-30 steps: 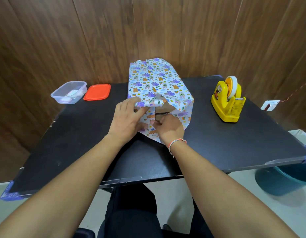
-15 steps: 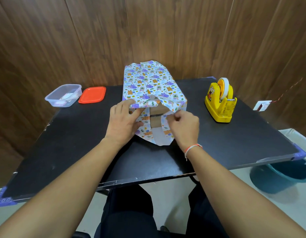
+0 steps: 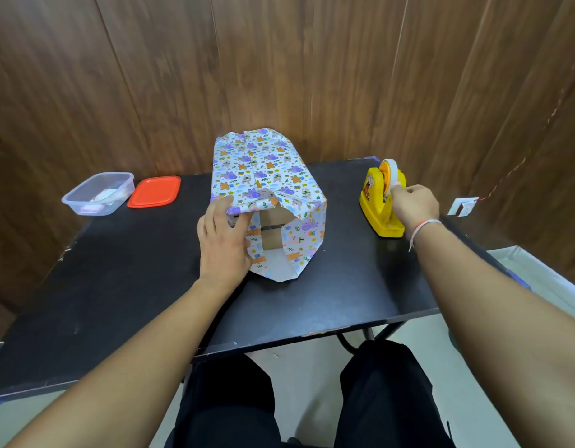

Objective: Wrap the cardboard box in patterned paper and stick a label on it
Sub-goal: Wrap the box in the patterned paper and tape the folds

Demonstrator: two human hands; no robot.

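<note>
The cardboard box (image 3: pixel 273 229) stands in the middle of the black table (image 3: pixel 118 273), covered in patterned paper (image 3: pixel 263 166) with purple and orange figures. Its near end is open: bare cardboard shows between the side flaps, and a bottom flap lies flat on the table. My left hand (image 3: pixel 224 244) presses the left flap against the box with straight fingers, fingertips at the edge of the top flap. My right hand (image 3: pixel 415 205) is at the yellow tape dispenser (image 3: pixel 373 202), fingers curled and pinching the tape by the roll (image 3: pixel 387 169).
A clear plastic container (image 3: pixel 98 194) with white slips inside sits at the back left, its red lid (image 3: pixel 154 191) beside it. A wooden wall rises right behind the table. A wall socket (image 3: pixel 462 206) with a red cord is off to the right.
My right hand left the box's near end and moved right to the tape dispenser. The near flaps it held have sprung open. My left hand stayed on the left flap.
</note>
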